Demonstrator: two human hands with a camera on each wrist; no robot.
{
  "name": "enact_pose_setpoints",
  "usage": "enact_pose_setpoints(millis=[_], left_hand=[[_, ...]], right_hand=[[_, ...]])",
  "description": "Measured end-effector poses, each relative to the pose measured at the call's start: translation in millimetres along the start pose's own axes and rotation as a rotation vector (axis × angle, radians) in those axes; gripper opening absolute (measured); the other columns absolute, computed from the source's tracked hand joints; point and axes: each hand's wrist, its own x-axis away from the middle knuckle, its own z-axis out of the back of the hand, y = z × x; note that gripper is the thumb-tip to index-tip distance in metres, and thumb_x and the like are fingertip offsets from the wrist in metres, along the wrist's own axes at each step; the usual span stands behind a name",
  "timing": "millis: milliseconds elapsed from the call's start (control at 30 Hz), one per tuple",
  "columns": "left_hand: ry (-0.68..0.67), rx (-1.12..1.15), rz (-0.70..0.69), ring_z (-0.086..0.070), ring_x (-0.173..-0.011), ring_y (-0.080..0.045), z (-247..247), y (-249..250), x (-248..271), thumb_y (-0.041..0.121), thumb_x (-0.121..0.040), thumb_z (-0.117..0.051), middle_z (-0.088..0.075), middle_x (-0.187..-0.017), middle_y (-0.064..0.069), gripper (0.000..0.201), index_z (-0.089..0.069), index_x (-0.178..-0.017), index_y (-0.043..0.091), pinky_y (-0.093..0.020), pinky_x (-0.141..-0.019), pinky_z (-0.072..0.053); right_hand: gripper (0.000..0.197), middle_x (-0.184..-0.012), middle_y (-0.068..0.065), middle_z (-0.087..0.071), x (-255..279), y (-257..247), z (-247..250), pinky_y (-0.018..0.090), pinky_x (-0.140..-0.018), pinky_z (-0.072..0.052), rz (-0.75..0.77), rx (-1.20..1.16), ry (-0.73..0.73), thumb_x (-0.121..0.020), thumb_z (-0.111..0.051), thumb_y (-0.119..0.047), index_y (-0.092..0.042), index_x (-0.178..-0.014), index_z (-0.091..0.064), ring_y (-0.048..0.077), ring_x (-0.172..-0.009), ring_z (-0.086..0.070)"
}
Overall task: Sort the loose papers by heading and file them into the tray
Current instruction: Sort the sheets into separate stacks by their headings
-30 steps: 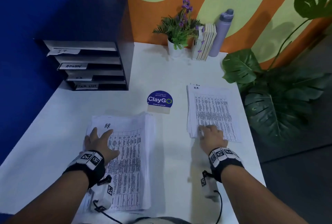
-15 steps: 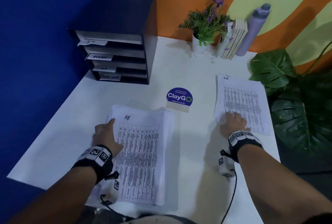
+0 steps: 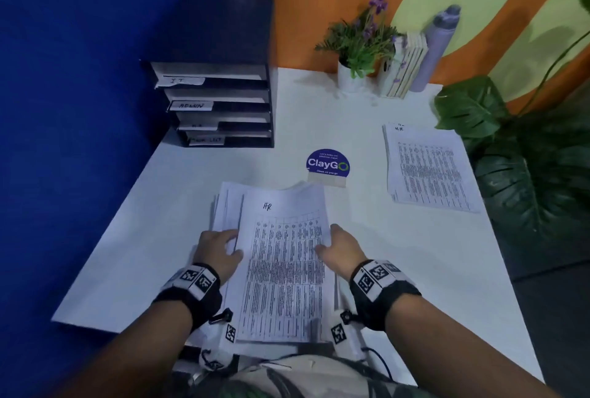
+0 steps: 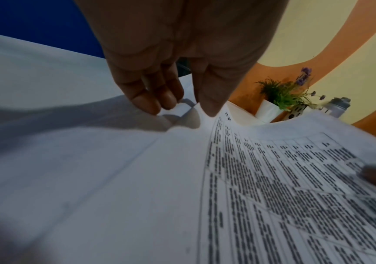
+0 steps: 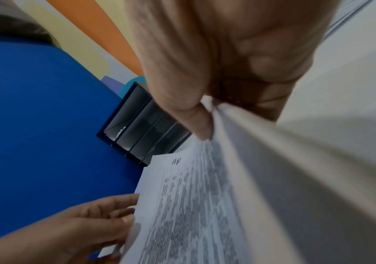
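Observation:
A thick stack of printed papers (image 3: 281,270) lies at the table's near edge, and its top sheet is headed "HR" (image 3: 267,206). My right hand (image 3: 325,238) pinches the right edge of the top sheets, thumb on top (image 5: 201,128) and fingers beneath, so they bow upward. My left hand (image 3: 230,241) rests with fairly straight fingers (image 4: 155,101) at the stack's left edge, the thumb touching the top sheet. A second pile headed "H.R." (image 3: 424,168) lies flat at the right. The black filing tray (image 3: 223,104) stands at the back left, its slots labelled IT, ADMIN and two more.
A round blue ClayGo sign (image 3: 328,164) stands between the stack and the tray. Against the back wall are a potted plant (image 3: 357,46), several books (image 3: 405,65) and a lilac bottle (image 3: 437,46). Big green leaves (image 3: 526,158) crowd the table's right edge. A blue wall lies to the left.
My right hand left the right-hand pile, crossed to the near stack and took hold of its top sheets' right edge. My left hand slid to the stack's left edge.

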Motion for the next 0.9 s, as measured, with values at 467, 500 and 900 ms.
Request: enact_pose_setpoints(millis=[467, 500, 900], left_hand=[[-0.108, 0.361, -0.011, -0.054, -0.073, -0.018, 25, 9, -17, 0.044, -0.079, -0.065, -0.056, -0.077, 0.002, 0.031, -0.053, -0.067, 0.019, -0.028, -0.072, -0.044], [-0.127, 0.402, -0.014, -0.062, -0.08, -0.021, 27, 9, -16, 0.041, -0.077, -0.067, -0.065, -0.084, 0.002, 0.023, -0.06, -0.076, 0.019, -0.033, -0.08, -0.05], [0.083, 0.351, -0.032, -0.061, -0.093, -0.023, 40, -6, -18, 0.016, -0.084, -0.07, -0.065, -0.102, -0.002, 0.032, -0.059, -0.114, 0.015, -0.03, -0.086, -0.047]], right_hand=[[0.02, -0.094, 0.005, -0.067, 6, 13, 7, 0.034, -0.085, -0.05, -0.115, -0.759, 0.34, -0.09, -0.062, 0.001, -0.019, -0.094, -0.063, 0.022, -0.087, -0.062], [0.019, -0.091, 0.002, -0.066, 6, 11, 3, 0.031, -0.08, -0.049, -0.117, -0.771, 0.334, -0.09, -0.062, 0.0, -0.017, -0.097, -0.063, 0.019, -0.083, -0.061], [0.007, -0.081, 0.006, -0.063, 3, 34, 3, 0.035, -0.076, -0.047, -0.121, -0.633, 0.355, -0.09, -0.063, -0.011, -0.011, -0.084, -0.067, 0.023, -0.077, -0.056]])
